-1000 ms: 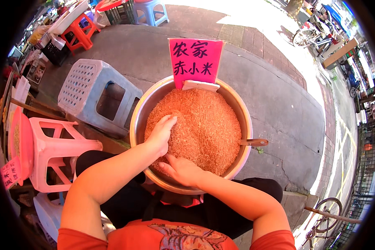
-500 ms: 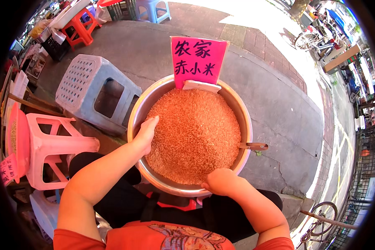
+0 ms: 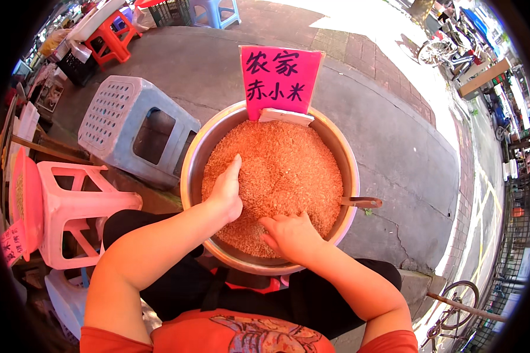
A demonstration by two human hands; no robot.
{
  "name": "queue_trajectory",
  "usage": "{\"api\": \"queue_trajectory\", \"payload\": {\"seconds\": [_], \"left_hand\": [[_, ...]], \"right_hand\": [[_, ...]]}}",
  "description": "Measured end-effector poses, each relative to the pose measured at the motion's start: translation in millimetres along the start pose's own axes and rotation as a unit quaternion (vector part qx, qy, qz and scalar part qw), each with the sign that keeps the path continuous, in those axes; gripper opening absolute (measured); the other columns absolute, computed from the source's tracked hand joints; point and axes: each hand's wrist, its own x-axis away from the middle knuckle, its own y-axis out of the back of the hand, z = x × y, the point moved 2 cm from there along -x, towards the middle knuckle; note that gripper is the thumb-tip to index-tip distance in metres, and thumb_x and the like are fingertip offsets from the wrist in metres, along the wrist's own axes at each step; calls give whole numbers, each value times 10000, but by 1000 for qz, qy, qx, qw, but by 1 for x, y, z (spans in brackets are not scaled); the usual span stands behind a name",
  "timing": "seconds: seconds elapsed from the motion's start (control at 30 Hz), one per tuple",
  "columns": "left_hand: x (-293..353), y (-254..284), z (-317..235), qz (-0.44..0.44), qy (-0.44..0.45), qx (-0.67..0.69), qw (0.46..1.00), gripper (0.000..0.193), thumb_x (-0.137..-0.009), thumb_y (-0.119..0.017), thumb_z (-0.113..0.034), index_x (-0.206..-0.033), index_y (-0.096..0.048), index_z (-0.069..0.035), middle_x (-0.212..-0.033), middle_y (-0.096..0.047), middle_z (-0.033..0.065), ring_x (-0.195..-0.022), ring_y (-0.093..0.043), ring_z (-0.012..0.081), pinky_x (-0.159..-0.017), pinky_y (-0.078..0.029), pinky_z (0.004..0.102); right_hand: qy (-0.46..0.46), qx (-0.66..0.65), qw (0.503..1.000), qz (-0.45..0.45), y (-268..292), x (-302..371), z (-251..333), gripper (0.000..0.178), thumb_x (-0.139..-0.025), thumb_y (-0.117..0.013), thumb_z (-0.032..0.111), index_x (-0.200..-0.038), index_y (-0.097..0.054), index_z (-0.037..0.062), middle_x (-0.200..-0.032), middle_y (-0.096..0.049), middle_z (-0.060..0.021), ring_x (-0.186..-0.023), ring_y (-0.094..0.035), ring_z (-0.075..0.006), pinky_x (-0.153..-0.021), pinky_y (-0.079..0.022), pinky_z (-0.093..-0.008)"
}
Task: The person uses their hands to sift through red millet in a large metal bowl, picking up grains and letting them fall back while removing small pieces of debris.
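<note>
A wide metal basin [image 3: 188, 194] stands in front of me, filled with reddish-brown rice grains [image 3: 288, 159]. My left hand [image 3: 228, 191] is pushed into the grain on the left side, thumb stretched upward and the other fingers mostly buried or hidden. On the near right side, my right hand [image 3: 291, 234] rests on the grain with its fingers apart and their tips touching or sunk in it. Both hands look open. A brown-handled tool [image 3: 362, 202] lies over the basin's right rim, its other end buried. At the far rim stands a pink handwritten sign [image 3: 281, 79] with a white block [image 3: 285, 116] at its foot.
A grey-blue plastic stool [image 3: 138, 123] is left of the basin. Nearer on the left are a pink stool [image 3: 82, 203] and a pink bowl [image 3: 26, 200] of grain. Red [image 3: 111, 38] and blue [image 3: 215, 13] stools stand far off. Bicycles [image 3: 439, 53] are at far right.
My left hand has moved right, inward from the basin's left side. My right hand has come up from the near rim onto the grain, its fingers spreading. The grain surface is disturbed between them.
</note>
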Motion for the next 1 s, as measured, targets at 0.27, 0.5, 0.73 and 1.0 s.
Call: {"api": "queue_trajectory", "payload": {"seconds": [0.27,0.5,0.73,1.0], "left_hand": [[18,-21,-28,35,-40,-172,984,649,-930,-328,-567,-1343,-414,-74,-1464,-300,87,-1398,-96,268,-1088,16,552],[-41,42,-31,-45,-99,-209,972,618,-931,-453,-449,-1361,-381,-11,-1428,-356,119,-1354,-236,210,-1103,-140,384],[-17,2,-13,-9,-44,-139,989,606,-920,-488,-426,-1364,-374,-30,-1441,-337,91,-1325,-279,220,-1100,-155,406],[-1,-10,-35,88,-102,-171,976,555,-907,-557,-313,-1325,-400,16,-1377,-396,116,-1243,-397,202,-1051,-277,359]], "right_hand": [[-71,-197,970,-122,81,-17,-47,243,-876,-573,231,-989,-627,23,-850,-660,-140,-785,-640,-290,-703,-493,-378],[-227,-229,899,-295,43,-35,-140,276,-847,-584,229,-978,-632,-10,-883,-648,-190,-866,-616,-328,-774,-473,-382],[-263,-347,842,-317,-13,-60,-139,441,-879,-558,284,-1172,-520,-43,-1071,-568,-257,-1028,-536,-390,-908,-414,-418],[-75,-356,906,-216,44,-48,-63,365,-884,-560,229,-1133,-552,-37,-1174,-552,-218,-1058,-544,-344,-930,-408,-394]]}}
